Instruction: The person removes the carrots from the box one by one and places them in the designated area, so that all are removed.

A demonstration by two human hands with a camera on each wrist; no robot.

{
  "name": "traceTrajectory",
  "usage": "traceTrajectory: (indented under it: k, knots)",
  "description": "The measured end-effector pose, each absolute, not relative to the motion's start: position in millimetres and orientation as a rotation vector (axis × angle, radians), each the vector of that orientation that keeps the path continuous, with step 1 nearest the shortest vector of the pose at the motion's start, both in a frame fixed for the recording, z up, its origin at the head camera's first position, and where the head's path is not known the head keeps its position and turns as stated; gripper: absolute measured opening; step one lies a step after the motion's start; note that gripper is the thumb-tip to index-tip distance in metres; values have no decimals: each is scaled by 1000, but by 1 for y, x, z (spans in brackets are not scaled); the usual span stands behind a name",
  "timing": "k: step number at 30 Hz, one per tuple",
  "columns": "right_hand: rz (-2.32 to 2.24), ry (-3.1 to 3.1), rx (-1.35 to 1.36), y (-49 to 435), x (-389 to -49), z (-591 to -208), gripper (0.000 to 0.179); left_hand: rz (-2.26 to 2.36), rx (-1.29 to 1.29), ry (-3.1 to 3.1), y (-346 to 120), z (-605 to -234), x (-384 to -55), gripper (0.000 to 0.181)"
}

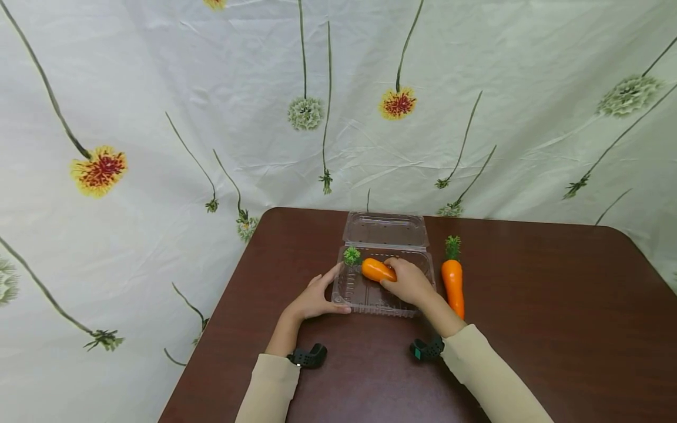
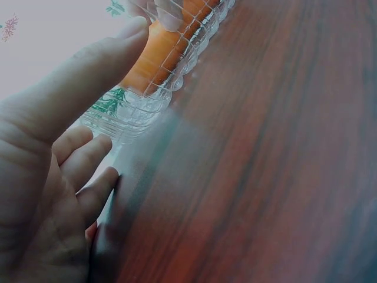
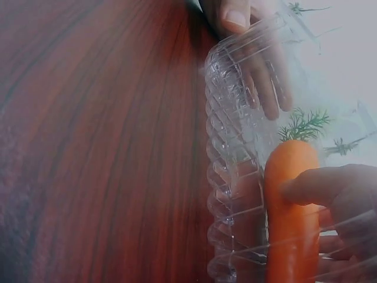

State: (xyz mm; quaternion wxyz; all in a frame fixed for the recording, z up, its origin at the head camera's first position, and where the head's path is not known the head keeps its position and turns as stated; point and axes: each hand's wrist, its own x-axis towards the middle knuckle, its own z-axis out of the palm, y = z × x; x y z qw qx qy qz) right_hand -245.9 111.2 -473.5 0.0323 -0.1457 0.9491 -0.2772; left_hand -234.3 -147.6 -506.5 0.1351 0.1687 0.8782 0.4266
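My right hand [image 1: 411, 283] grips an orange toy carrot [image 1: 374, 269] with a green leafy top, thumb on one side and fingers on the other. The carrot lies at a slant inside a clear plastic clamshell box [image 1: 365, 308], its leaves towards the box's back left corner. Around the box's front left corner my left hand [image 1: 313, 298] is spread, the thumb along the front and the straight fingers by the left side. The right wrist view shows the held carrot [image 3: 293, 171] partly through the clear plastic wall.
The box's lid [image 1: 387, 229] is folded back at the table's far edge. A second carrot [image 1: 452, 282] lies just right of the box, its lower end close to my right forearm. Behind the brown table [image 1: 555, 305] hangs a flower-print cloth [image 1: 238, 76].
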Motion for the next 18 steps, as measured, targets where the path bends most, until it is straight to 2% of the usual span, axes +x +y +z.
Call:
traceTrajectory:
  k: [18]
  knots:
    - [-936, 2881, -643, 114, -243, -472, 49, 1243, 477, 2537, -148, -507, -235, 109]
